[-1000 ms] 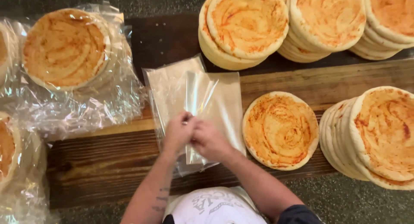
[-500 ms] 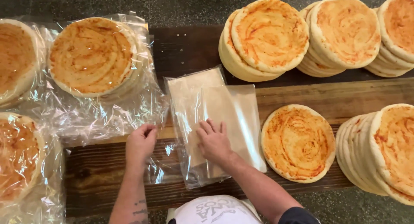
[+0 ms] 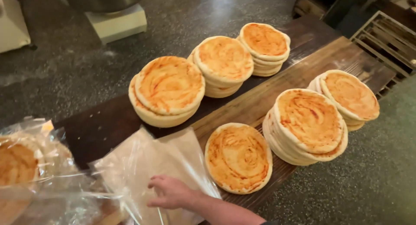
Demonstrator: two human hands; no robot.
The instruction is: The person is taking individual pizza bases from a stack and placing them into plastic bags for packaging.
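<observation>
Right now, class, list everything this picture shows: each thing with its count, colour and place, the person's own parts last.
Stacks of flatbread: five, pale dough with orange-red sauce on top, three along the dark board, two on the lighter plank at right.
Single flatbread: one, same colours, flat on the lighter plank beside the bags.
Clear plastic bags: a small pile, see-through, on the boards at lower centre.
Bagged flatbreads: at least one, orange under crinkled film, far left.
Wooden boards: dark and lighter brown, running diagonally.
Floor: grey, speckled.
Pale block: one, off-white, on the floor at top, under a metal vessel.
Right hand: one, resting on the plastic bags; the other hand is out of view.
</observation>
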